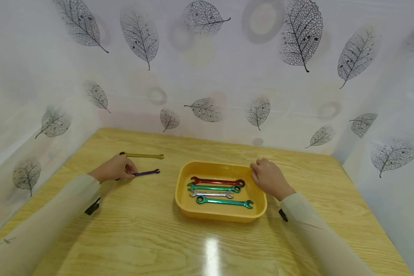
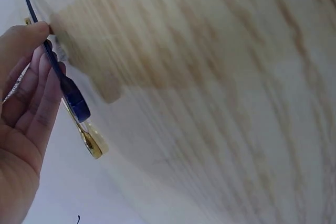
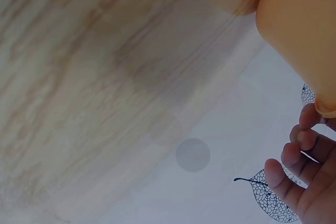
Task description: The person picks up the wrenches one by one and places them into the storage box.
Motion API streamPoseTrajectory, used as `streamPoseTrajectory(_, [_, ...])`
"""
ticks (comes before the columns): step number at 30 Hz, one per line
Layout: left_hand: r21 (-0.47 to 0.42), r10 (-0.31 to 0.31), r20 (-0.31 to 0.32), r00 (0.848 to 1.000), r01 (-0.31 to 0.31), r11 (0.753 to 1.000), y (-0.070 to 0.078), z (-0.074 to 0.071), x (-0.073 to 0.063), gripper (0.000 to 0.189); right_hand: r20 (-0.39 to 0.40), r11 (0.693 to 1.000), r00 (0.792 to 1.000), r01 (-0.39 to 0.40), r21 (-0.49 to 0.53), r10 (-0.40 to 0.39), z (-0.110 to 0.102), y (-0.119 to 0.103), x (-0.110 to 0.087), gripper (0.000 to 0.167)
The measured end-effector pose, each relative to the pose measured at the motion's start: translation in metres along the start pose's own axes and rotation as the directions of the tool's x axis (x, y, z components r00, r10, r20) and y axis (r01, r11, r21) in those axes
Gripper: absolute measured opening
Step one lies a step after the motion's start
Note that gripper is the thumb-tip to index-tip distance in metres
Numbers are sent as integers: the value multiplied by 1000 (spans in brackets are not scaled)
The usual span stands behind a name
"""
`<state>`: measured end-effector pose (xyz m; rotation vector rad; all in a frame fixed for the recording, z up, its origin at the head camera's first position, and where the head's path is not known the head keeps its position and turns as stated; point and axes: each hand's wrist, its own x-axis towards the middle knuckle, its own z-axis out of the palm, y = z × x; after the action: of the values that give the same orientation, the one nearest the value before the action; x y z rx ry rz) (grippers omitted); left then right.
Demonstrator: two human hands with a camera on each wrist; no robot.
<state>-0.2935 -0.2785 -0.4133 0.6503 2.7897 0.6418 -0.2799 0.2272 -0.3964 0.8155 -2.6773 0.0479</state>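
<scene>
My left hand (image 1: pixel 119 168) pinches a dark purple-blue combination wrench (image 1: pixel 147 173) between thumb and fingers, at the table's left side. In the left wrist view the wrench (image 2: pixel 54 59) lies across the fingers, one end sticking out either way. Just behind it on the table is a gold wrench (image 1: pixel 145 155). A yellow plastic tray (image 1: pixel 220 218) stands to the right, and my right hand (image 1: pixel 269 178) grips its far right corner by the rim. Inside lie a red wrench (image 1: pixel 217 181), two green wrenches (image 1: pixel 224 201) and a silver wrench (image 1: pixel 212 194), roughly side by side.
The wood-grain table (image 1: pixel 141 237) ends at the back against a pale curtain (image 1: pixel 220 76) printed with leaves, which also runs along both sides. Light glares off the table in front of the tray.
</scene>
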Motion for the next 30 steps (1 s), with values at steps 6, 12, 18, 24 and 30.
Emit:
streamPoseTrajectory(6, [12,-18,-19,1000,18,1000,1,1,0,10,1,1000,1000,7,2,-7,-1,0,0,12])
streamPoseTrajectory(12, [-12,-26,-33,999,25,1000,3,2,0,11,-1,1000,1000,4,0,-4,-1,1,0,12])
streamPoseTrajectory(18, [-14,-11,-63,998,11,1000,1,4,0,9,-6,1000,1000,11,-1,-11,-3,0,1,12])
streamPoseTrajectory(24, [-17,12,-51,999,-13,1000,3,3,-2,7,-9,1000,1000,12,-5,-12,-2,1,0,12])
streamPoseTrajectory(30, [-23,8,-24,1000,-8,1000,3,4,-2,5,-16,1000,1000,17,-2,-17,-1,0,0,12])
